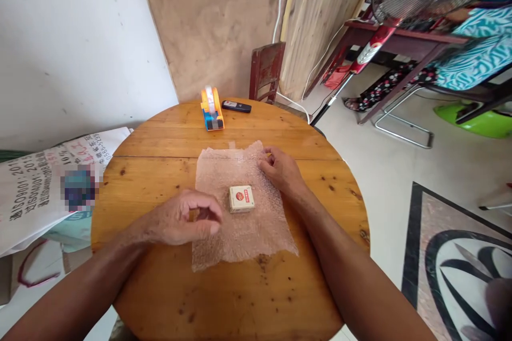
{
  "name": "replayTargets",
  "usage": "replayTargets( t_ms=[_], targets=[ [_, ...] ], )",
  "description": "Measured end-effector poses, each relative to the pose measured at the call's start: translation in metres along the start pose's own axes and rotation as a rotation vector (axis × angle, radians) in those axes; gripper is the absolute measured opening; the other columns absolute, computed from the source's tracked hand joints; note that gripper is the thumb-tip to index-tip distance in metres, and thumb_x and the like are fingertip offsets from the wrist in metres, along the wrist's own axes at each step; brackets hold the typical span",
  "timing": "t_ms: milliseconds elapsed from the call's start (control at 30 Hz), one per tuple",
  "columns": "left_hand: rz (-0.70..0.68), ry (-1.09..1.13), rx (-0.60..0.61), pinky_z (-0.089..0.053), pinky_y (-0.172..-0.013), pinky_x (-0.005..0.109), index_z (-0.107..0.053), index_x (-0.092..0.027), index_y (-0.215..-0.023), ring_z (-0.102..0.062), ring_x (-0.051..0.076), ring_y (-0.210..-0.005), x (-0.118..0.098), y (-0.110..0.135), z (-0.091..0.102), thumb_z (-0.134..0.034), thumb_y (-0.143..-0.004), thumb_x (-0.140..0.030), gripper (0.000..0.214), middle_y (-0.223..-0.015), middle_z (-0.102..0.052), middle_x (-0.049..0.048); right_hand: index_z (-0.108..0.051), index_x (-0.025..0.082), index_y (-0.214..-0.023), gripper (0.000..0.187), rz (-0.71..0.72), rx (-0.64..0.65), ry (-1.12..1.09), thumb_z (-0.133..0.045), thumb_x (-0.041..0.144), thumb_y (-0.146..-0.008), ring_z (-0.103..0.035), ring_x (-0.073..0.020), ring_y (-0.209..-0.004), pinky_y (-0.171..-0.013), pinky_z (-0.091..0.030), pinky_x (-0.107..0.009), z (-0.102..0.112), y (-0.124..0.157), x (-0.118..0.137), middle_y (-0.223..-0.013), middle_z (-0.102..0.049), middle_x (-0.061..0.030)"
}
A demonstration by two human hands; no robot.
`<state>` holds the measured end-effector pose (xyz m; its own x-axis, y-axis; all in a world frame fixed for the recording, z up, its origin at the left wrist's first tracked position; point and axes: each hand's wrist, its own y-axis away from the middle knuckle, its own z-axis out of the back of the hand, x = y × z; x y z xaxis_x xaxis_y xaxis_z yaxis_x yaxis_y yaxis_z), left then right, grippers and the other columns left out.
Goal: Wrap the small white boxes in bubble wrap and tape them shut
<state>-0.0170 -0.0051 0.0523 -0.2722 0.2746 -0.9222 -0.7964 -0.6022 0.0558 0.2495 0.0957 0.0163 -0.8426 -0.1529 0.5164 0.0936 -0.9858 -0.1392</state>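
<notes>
Small box (pixel 241 199) sat on bubble wrap (pixel 246 237), left hand (pixel 182 221) curled loosely open at its edge, right hand (pixel 282 169) on far edge, grip unclear

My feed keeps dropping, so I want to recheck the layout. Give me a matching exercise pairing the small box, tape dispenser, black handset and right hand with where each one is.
Things:
1. small box
2. tape dispenser
3. black handset
4. right hand

Places:
A. lying near the far edge of the table, right of the dispenser
B. on the middle of the bubble wrap
C. touching the wrap's far right corner
D. standing near the table's far edge, beyond the wrap

Pairs: 1-B, 2-D, 3-A, 4-C
</notes>
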Motion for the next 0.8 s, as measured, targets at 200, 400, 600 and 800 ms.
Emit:
replayTargets(
  t_ms=[200,400,600,800],
  targets=[
    [-0.007,-0.546,-0.413,-0.035,-0.11,0.053,-0.045,-0.015,-0.141,-0.042,0.037,-0.134,0.028,-0.02,-0.013,-0.071,-0.077,-0.044,0.075,-0.143,-0.048,0.02,-0.055,0.017,-0.129,0.047,-0.062,0.057,0.166,-0.055,0.025,-0.083,-0.063,-0.0233,-0.082,-0.066,-0.04,-0.029,0.011,0.005,0.006,-0.091,-0.072,-0.0071],
    [0.14,-0.693,-0.146,-0.02,-0.118,0.057,-0.015,-0.014,-0.155,-0.022,0.04,-0.146,0.04,-0.018,-0.004,-0.076,-0.067,-0.054,0.114,-0.159,-0.024,0.0224,-0.049,0.018,-0.136,0.049,-0.071,0.026,0.222,-0.051,0.023,-0.087,-0.066,-0.0266,-0.09,-0.072,-0.043,-0.033,0.012,0.008,0.009,-0.099,-0.073,-0.0089],
    [0.11,-0.712,-0.103,-0.011,-0.118,0.062,-0.013,-0.022,-0.156,-0.015,0.042,-0.148,0.037,-0.013,0.009,-0.077,-0.067,-0.053,0.113,-0.161,-0.022,0.0173,-0.049,0.018,-0.135,0.048,-0.062,0.042,0.315,-0.053,0.026,-0.088,-0.066,-0.0306,-0.093,-0.076,-0.046,-0.037,0.011,0.011,0.01,-0.101,-0.073,-0.0135],
    [-0.01,-0.649,-0.269,-0.015,-0.12,0.056,-0.009,-0.023,-0.156,-0.021,0.037,-0.147,0.035,-0.017,-0.01,-0.071,-0.075,-0.054,0.107,-0.16,-0.025,0.016,-0.061,0.018,-0.121,0.039,-0.025,-0.139,0.172,-0.06,0.026,-0.083,-0.064,-0.0256,-0.086,-0.075,-0.046,-0.035,0.026,0.016,0.011,-0.096,-0.07,-0.0094]
  ],
)
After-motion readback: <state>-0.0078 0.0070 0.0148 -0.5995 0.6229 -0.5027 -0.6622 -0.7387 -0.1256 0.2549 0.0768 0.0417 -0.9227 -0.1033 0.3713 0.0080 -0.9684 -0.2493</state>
